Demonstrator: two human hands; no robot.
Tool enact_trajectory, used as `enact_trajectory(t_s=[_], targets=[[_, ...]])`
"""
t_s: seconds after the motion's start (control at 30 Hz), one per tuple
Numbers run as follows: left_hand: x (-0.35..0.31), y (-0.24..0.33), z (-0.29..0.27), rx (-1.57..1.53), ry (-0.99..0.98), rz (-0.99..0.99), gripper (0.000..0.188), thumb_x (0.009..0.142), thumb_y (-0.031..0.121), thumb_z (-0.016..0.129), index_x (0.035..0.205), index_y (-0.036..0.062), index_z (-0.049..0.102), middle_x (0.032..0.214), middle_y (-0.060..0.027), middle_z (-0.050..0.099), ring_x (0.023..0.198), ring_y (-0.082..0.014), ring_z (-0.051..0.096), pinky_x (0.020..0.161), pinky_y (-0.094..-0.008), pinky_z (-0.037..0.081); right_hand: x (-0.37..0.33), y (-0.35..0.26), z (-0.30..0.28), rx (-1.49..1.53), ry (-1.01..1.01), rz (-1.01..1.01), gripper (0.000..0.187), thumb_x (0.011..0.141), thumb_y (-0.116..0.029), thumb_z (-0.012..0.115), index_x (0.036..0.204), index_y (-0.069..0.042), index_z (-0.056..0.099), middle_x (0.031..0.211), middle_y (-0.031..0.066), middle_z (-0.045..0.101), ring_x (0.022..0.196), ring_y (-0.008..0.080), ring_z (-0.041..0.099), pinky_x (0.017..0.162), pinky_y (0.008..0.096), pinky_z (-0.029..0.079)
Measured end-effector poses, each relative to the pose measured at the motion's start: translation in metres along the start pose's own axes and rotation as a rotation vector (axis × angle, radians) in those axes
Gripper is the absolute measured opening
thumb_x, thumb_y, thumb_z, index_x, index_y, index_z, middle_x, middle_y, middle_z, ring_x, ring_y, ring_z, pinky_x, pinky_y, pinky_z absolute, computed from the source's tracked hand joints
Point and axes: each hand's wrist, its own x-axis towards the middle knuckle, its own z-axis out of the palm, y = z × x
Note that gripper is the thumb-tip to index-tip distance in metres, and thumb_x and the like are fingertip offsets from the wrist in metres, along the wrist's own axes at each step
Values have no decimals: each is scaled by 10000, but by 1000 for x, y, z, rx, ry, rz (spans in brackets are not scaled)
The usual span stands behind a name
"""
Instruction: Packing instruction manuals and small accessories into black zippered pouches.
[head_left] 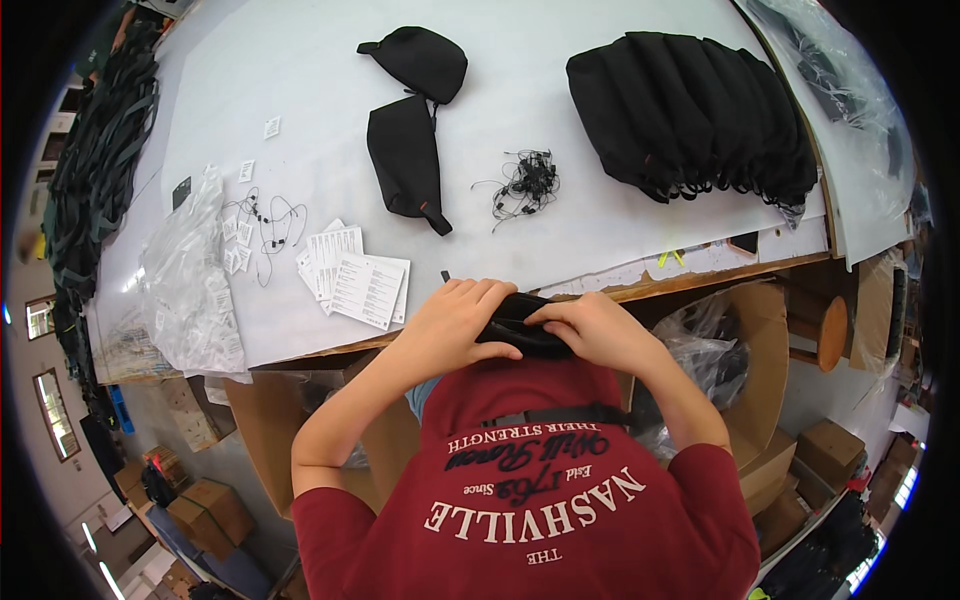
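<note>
At the table's near edge, a black fabric pouch is held against my body between both hands. My left hand grips its left side, with the thumb along the near face and the fingers over the top. My right hand pinches the right part of its upper edge, where the fabric parts into a dark opening. The inside of the pouch is too dark to make out. Beyond my hands lie two similar black pouches, a farther one and a nearer one, almost touching.
A row of overlapping black pouches lies at the far right. Tangled black cords, printed white cards, small white tags and a clear plastic bag are on the white table. An open cardboard box stands below the edge.
</note>
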Motion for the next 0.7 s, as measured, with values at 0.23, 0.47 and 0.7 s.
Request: enact_trajectory(t_s=[0.23, 0.47, 0.7], targets=[[1, -7, 8, -22, 98, -103, 176, 771, 159, 687, 910, 85, 609, 798, -28, 584, 773, -218, 523, 769, -329, 378, -3, 8, -4, -115, 339, 85, 193, 874, -102, 571, 1062, -105, 612, 637, 161, 570, 595, 299, 590, 577, 375, 445], [-1, 1, -3, 19, 178, -50, 156, 736, 133, 706, 864, 89, 629, 751, -7, 569, 749, -207, 498, 745, -328, 374, -14, 13, -19, -40, 489, 117, 168, 887, -103, 575, 1050, -96, 612, 552, 107, 468, 504, 221, 501, 510, 327, 388], [-7, 7, -15, 256, 261, 58, 208, 721, 151, 698, 909, 117, 617, 765, 11, 547, 762, -196, 508, 764, -336, 391, -18, 10, -27, -69, 490, -77, 212, 817, -134, 654, 1021, -79, 640, 812, 77, 598, 795, 225, 588, 732, 320, 459]])
